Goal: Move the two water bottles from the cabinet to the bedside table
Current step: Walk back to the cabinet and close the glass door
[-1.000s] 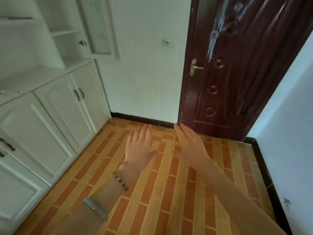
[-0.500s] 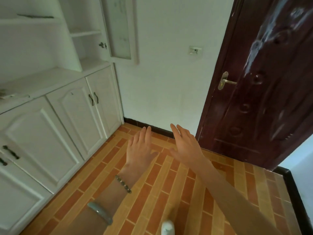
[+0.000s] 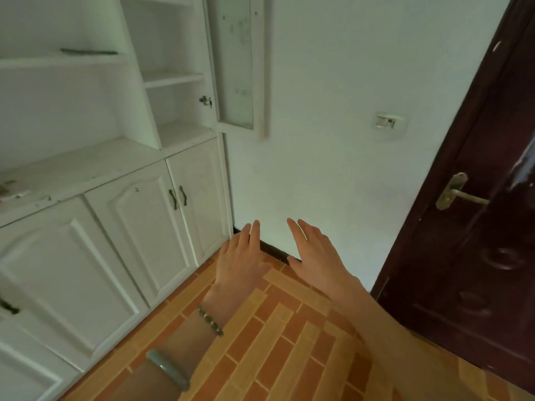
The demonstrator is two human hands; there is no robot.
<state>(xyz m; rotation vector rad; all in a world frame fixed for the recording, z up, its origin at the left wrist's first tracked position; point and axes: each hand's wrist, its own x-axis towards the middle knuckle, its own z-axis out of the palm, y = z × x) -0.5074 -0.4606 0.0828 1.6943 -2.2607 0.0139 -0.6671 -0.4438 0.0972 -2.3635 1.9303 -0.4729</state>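
The fingers (image 3: 254, 235) of the left hand (image 3: 240, 261) are lying straight and close together, palm down, gripping nothing; the fingers (image 3: 301, 235) of the right hand (image 3: 315, 256) are likewise extended, a little fanned, and empty. Both hands are hovering side by side, just apart, over the tiled floor (image 3: 275, 337) near the corner where the white wall (image 3: 318, 96) is meeting the cabinet (image 3: 121, 227). A beaded bracelet (image 3: 210, 319) and a pale bangle (image 3: 168, 369) are sitting on the left forearm. The two water bottles are not showing anywhere: the open shelves (image 3: 170, 79) behind the swung-out glass door (image 3: 234, 62) are looking bare, the cabinet's surface (image 3: 95, 166) is carrying only small scraps at its left edge, and a thin dark object (image 3: 86, 51) is lying on the upper shelf. The lower doors, with their paired handles (image 3: 178, 196), are closed, so the bottles may be sitting behind them or out of frame to the left; that cannot be told. Either way the cabinet is lying up and to the left of the fingers, so the left hand is standing nearer and seems the likelier one to lead the reach. The dark wooden door (image 3: 469, 227) is standing to the right, and no bedside table is in view.
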